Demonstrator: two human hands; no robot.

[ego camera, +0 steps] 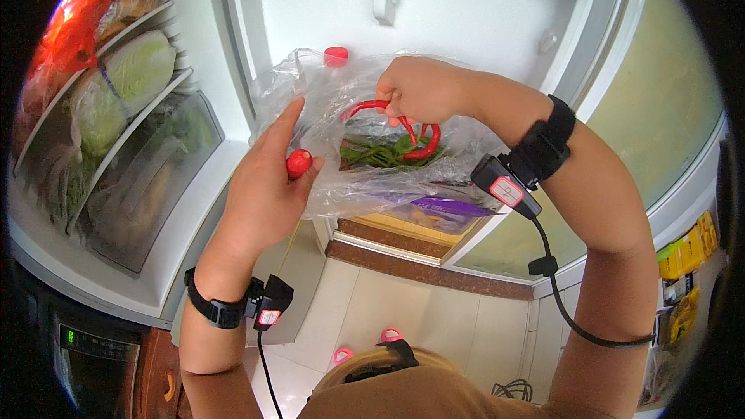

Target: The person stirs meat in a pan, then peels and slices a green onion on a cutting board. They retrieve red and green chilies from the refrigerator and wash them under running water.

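Observation:
My left hand (262, 186) holds a red vegetable (299, 163) between thumb and palm. Only its rounded end with a pale spot shows, so its kind is uncertain. The fingers lie against the near-left side of a clear plastic bag (326, 198). Over the bag's mouth, my right hand (416, 90) pinches slender red chili peppers (372, 105). One of them curls down among green chili peppers (372, 154) inside the bag. How many red ones the fingers grip is hidden.
Behind the bag stands a red cap (336, 56) by the white refrigerator door panel (314, 6). Refrigerator shelves at left hold a wrapped Chinese cabbage (125, 90) and an orange-red plastic bag (73, 29). A purple-edged package (430, 206) hangs below the clear bag. Cables trail from both wrist straps.

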